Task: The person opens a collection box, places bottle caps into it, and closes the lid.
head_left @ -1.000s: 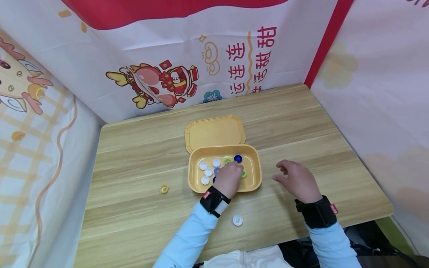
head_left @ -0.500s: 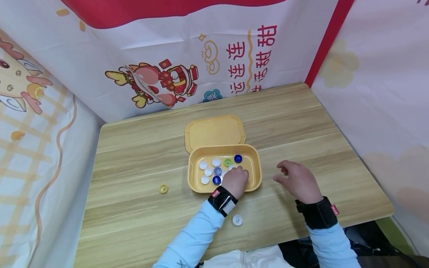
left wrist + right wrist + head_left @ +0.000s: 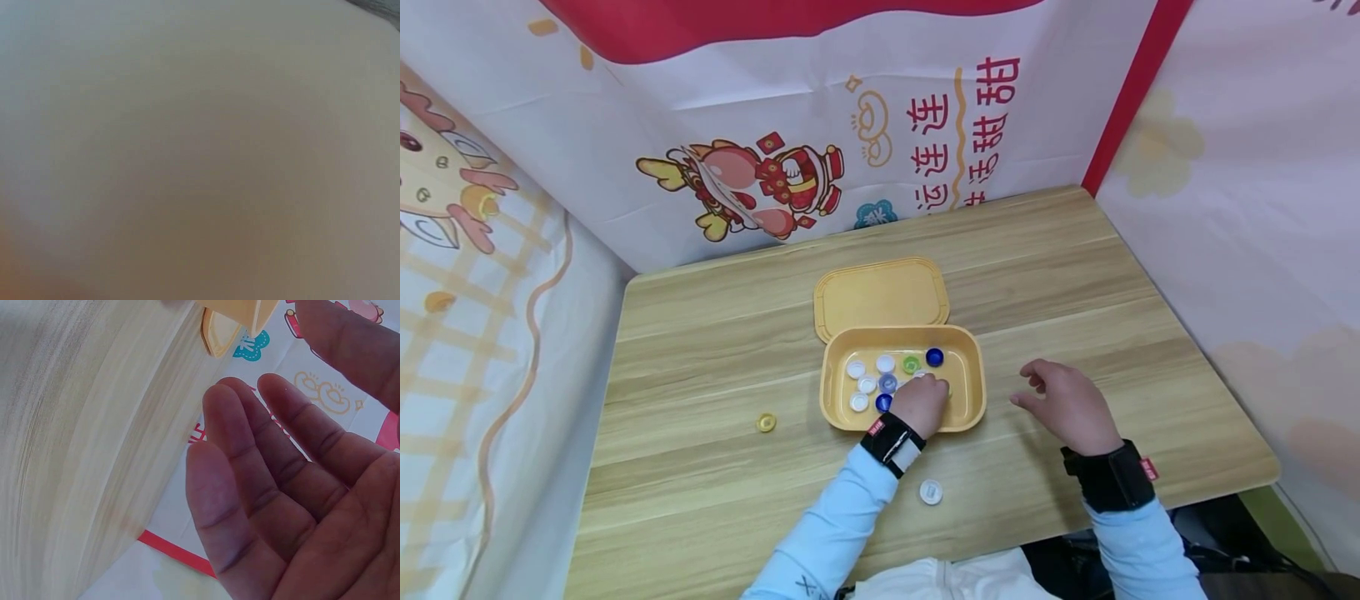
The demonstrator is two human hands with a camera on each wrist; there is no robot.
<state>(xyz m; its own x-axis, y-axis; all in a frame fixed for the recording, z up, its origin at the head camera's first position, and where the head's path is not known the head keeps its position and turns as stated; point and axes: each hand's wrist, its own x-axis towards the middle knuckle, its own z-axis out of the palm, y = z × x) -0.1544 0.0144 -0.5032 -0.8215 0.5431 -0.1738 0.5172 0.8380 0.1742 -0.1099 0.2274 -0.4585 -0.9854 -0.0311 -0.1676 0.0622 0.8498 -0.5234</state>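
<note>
A yellow plastic box [image 3: 828, 392] on the wooden table holds several bottle caps: white caps [image 3: 859, 402], dark blue caps [image 3: 934, 357], a pale blue cap [image 3: 887, 383] and a green cap [image 3: 911, 365]. My left hand [image 3: 921, 405] reaches down into the box over its front wall, and its fingertips are hidden beneath the hand. Only a blur fills the left wrist view. To the right of the box, my right hand [image 3: 1070, 407] stays above the table. Its fingers, loosely bent in the right wrist view, hold nothing.
The box's yellow lid [image 3: 882, 298] lies flat behind it. A small yellow ring-shaped piece [image 3: 766, 423] sits on the table to the left. One white cap [image 3: 931, 492] lies in front, between the forearms. Printed cloth walls stand around the table [image 3: 700, 350].
My left hand first shifted right inside the box, uncovering a dark blue cap and the green cap, then came back slightly left. The right hand has stayed in place.
</note>
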